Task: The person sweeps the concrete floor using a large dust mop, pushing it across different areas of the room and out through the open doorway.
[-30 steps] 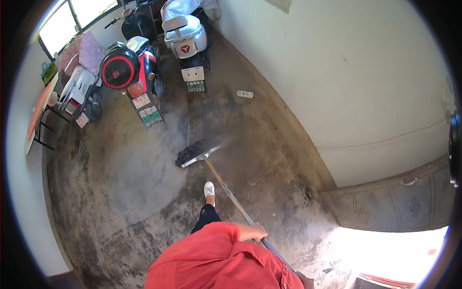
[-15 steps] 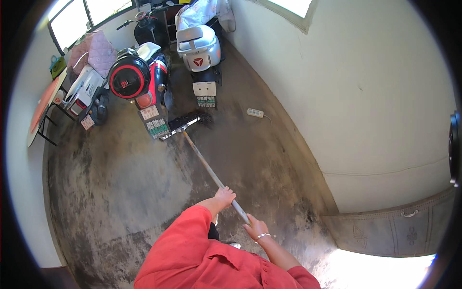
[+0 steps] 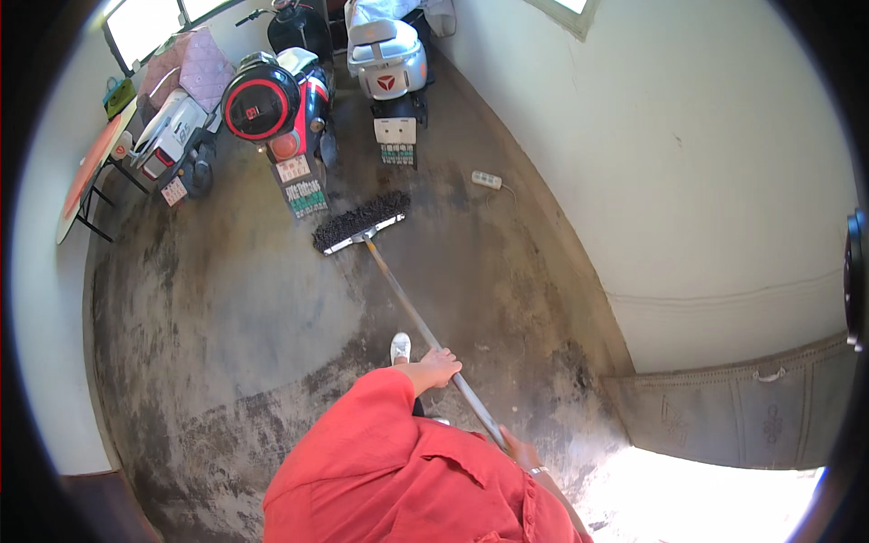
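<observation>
A flat mop with a dark, shaggy head (image 3: 362, 220) and a metal frame rests on the stained concrete floor. Its long pale handle (image 3: 405, 300) slopes back toward my body. My left hand (image 3: 440, 366) wraps round the handle's middle. Farther down, close to my red shirt, my right hand (image 3: 519, 450) is closed round the handle near its end, partly hidden by the shirt. The mop head lies just short of a red-and-black scooter (image 3: 288, 172) and a silver scooter (image 3: 395, 136).
A white power strip (image 3: 486, 180) with a cord lies by the right wall. At the left stand a white scooter (image 3: 172, 136) and a round folding table (image 3: 93, 167) tipped on its side. A grey curtain (image 3: 724, 416) hangs by the bright doorway. My white shoe (image 3: 400, 347) is on the floor.
The mop has been pulled back toward me, away from beneath the red-and-black scooter's rear. Both hands moved back with it, the right one now close against my shirt. A shoe has come into view.
</observation>
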A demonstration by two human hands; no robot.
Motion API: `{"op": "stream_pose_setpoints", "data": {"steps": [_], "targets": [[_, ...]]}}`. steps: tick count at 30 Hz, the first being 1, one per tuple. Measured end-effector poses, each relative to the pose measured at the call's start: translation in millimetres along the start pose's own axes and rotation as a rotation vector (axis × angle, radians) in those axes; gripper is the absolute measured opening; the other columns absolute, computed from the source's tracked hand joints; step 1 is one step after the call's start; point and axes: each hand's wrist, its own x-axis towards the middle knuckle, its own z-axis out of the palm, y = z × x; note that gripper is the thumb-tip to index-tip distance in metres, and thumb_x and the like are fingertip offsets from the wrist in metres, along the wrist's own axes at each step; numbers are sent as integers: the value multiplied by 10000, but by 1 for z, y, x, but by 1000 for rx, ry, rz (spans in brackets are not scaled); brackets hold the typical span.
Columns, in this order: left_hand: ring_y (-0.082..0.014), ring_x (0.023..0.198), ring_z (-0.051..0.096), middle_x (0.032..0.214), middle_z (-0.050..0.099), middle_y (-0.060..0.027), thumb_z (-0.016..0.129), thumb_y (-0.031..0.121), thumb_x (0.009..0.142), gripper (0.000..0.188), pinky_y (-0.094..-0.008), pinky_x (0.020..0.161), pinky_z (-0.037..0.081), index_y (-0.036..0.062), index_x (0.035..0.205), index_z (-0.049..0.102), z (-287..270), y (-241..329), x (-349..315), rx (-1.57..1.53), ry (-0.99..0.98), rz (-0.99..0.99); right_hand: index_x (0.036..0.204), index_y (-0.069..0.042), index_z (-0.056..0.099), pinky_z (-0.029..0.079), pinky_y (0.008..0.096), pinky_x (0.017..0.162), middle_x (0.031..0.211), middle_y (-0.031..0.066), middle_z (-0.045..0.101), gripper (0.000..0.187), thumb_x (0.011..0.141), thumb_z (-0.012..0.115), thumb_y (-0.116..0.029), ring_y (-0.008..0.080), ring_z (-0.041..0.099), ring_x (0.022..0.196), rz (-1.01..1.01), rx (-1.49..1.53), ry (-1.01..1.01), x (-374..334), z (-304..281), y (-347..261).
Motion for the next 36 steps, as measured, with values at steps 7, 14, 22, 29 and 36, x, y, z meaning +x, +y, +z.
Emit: {"op": "stream_pose_setpoints", "data": {"steps": [7, 14, 22, 29, 36], "targets": [[-308, 834, 596, 823, 617, -114, 587, 186, 654, 195, -436, 637, 468, 148, 845, 575, 40, 158, -13, -116, -367, 441, 1154, -135, 532, 488, 335, 713, 900, 180, 618, 481, 698, 667, -209, 297, 618, 825, 90, 374, 161, -228, 11, 96], [-301, 866, 589, 868, 623, -93, 587, 218, 669, 248, -444, 702, 460, 135, 902, 570, 53, 224, -13, -224, -393, 449, 1047, -98, 608, 505, 300, 667, 801, 140, 643, 473, 599, 738, -180, 233, 641, 702, 139, 136, 278, -273, -36, 104], [-235, 931, 563, 922, 617, -38, 604, 217, 671, 272, -418, 752, 413, 182, 941, 593, 50, 110, -40, -118, -234, 177, 1081, -194, 584, 491, 380, 666, 779, 124, 633, 462, 648, 690, -312, 302, 609, 717, 115, -69, 173, -182, -45, 19], [-257, 975, 513, 979, 577, -72, 608, 236, 701, 252, -387, 794, 434, 110, 919, 588, 14, -50, -123, -49, -38, -64, 1159, -205, 521, 472, 424, 694, 848, 158, 621, 496, 709, 613, -393, 353, 590, 759, -50, -132, 136, -45, 9, -125], [-268, 1033, 475, 1039, 538, -79, 592, 231, 736, 255, -379, 814, 439, 130, 967, 560, -10, -173, -211, -20, -21, -243, 1206, -173, 458, 464, 445, 729, 899, 197, 607, 526, 726, 597, -339, 372, 583, 816, -180, 39, 130, 72, 87, -281]]}}
